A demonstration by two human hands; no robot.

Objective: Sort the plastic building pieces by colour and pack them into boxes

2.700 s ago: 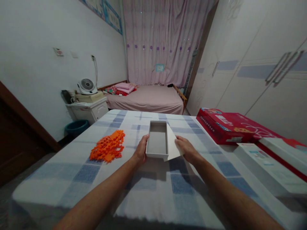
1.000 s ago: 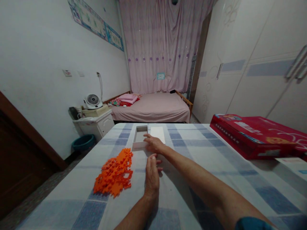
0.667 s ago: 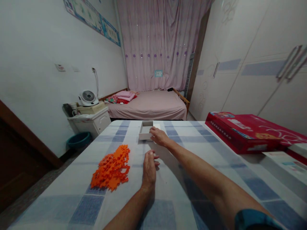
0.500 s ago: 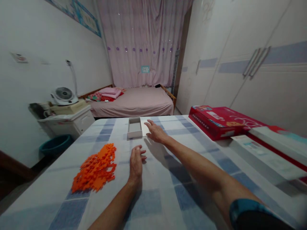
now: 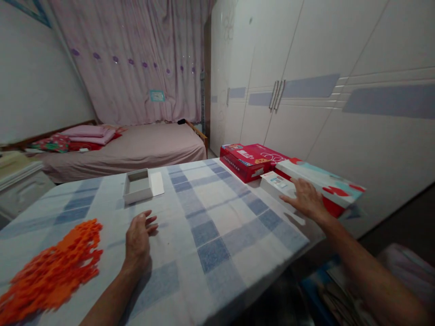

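My left hand (image 5: pixel 137 239) rests on its side on the checked tablecloth (image 5: pixel 217 217), fingers apart and holding nothing. To its left lies a heap of orange interlocking-looking pieces (image 5: pixel 63 269). Beyond the hand stands a shallow grey open box (image 5: pixel 138 195), with a white card or flap (image 5: pixel 157 184) at its right side. Over on the right, my right hand (image 5: pixel 306 197) spreads its fingers over the near end of a long pale box (image 5: pixel 276 182) with a printed top. Whether it touches that box I cannot tell.
A red printed box (image 5: pixel 246 166) and a white, blue and red box (image 5: pixel 326 183) lie along the table's right side. Past the right table edge, darker items (image 5: pixel 329 294) sit lower down. A bed (image 5: pixel 152 145) and white wardrobe (image 5: pixel 258 117) stand behind.
The view has turned right. My right hand has left the card beside the grey open box and moved right to the long pale box. My left hand stays on the cloth.
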